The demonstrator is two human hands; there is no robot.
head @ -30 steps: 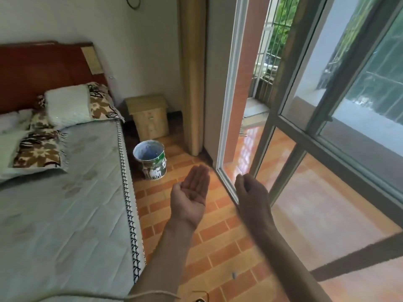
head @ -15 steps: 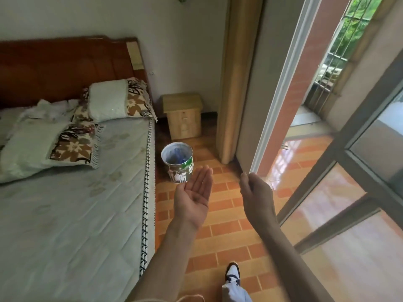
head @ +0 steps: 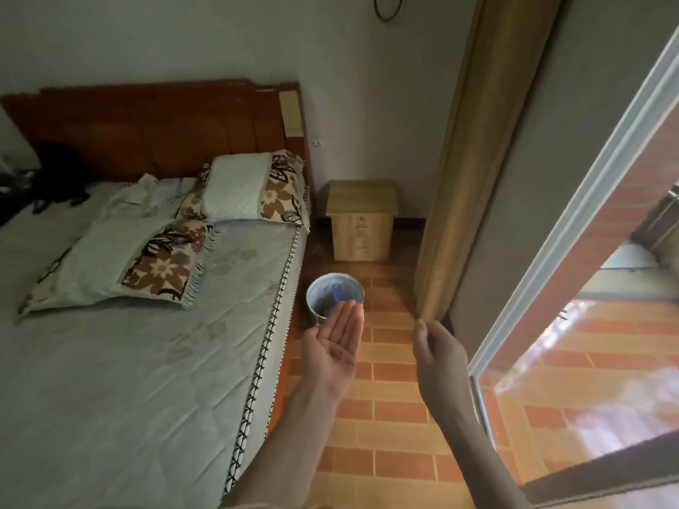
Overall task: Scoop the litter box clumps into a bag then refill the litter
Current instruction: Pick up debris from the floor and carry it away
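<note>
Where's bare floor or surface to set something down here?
Free: tiled floor between bed edge and glass door; mattress foreground below the pillows. Crowded: by the bucket and nightstand, where left hand hovers.

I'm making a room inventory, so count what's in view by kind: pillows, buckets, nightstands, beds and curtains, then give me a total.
Pillows: 2, one by the headboard, one lying nearer on the mattress
Buckets: 1, on the tiled floor beside the bed
Nightstands: 1
Beds: 1
Curtains: 1
Total: 6
</note>
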